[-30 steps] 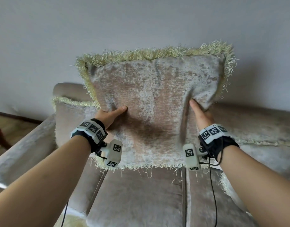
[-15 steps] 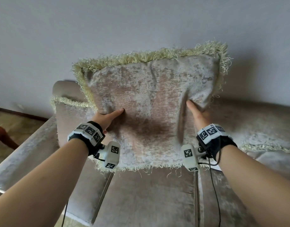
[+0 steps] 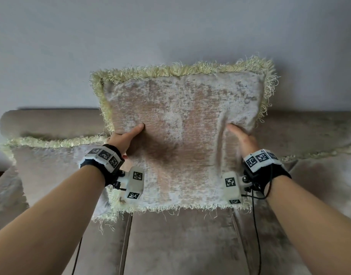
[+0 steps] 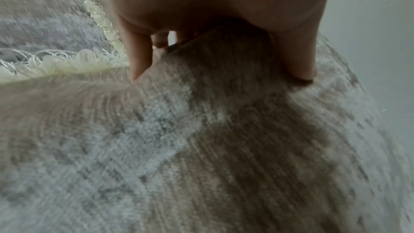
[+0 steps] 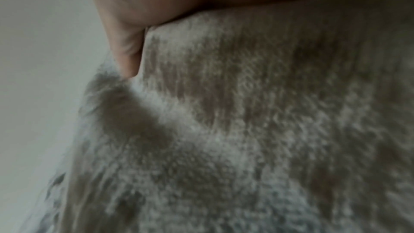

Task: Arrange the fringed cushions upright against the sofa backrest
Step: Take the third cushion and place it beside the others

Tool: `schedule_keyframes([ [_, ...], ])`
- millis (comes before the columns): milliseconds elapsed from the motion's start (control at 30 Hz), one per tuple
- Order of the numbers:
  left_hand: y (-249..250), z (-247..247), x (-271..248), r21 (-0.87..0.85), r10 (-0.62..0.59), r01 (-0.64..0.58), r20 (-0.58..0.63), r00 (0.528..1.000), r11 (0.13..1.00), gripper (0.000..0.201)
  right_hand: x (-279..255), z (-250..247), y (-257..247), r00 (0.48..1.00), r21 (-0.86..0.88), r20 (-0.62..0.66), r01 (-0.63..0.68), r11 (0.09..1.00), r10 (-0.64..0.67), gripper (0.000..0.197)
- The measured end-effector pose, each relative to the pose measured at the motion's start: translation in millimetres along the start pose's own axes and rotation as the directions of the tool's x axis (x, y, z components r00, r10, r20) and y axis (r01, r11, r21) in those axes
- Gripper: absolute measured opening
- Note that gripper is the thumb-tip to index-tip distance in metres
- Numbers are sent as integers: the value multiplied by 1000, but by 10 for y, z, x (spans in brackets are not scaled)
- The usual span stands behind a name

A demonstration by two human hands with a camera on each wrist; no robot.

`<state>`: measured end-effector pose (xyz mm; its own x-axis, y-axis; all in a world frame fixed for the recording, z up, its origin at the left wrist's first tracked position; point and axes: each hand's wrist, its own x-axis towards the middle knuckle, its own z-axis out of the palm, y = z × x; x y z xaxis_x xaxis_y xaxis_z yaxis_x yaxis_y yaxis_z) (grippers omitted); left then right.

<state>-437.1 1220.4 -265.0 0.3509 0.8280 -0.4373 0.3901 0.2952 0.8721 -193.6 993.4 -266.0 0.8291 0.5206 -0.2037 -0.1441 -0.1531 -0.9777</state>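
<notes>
A square beige velvet cushion (image 3: 182,124) with pale green fringe is held upright above the sofa seat, its top edge higher than the backrest (image 3: 51,122). My left hand (image 3: 125,135) grips its left side, thumb on the front and fingers behind, as the left wrist view shows on the cushion fabric (image 4: 201,148). My right hand (image 3: 242,137) grips the right side the same way, thumb pressed into the cushion face (image 5: 246,130). A second fringed cushion (image 3: 49,167) stands upright against the backrest at the left, partly behind the held one.
A fringed throw or cushion edge (image 3: 319,153) lies along the sofa at the right. The sofa seat (image 3: 180,245) spreads below the held cushion, with the left armrest (image 3: 5,195) beside it. A plain grey wall (image 3: 170,26) rises behind.
The held cushion has come lower and to the right relative to the sofa, and the view now shows more of the backrest and the left cushion. Both hands keep their hold.
</notes>
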Motion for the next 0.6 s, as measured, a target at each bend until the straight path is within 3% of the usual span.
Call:
schedule_keyframes([
  [67,-51,-39,141,-12,-7,8,37,999,1000,59,19,51,56,999,-31,-21,-34,999,34,36],
  [200,-245,-11,372,-45,-24,27,71,997,999,37,156,145,271,993,-14,-88,-84,996,83,65],
  [267,-353,7,451,-54,-43,49,103,994,997,44,205,180,368,990,-29,-92,-113,993,109,81],
  [333,-489,29,574,-65,-77,85,118,990,994,51,240,219,476,989,-38,-62,-134,990,131,70],
  [433,-715,117,738,-98,-111,124,123,986,987,37,326,225,673,994,-42,-38,-108,993,106,43],
  [600,-1104,376,965,-134,-168,177,79,983,975,32,585,155,1149,980,-76,-65,-191,979,186,73],
])
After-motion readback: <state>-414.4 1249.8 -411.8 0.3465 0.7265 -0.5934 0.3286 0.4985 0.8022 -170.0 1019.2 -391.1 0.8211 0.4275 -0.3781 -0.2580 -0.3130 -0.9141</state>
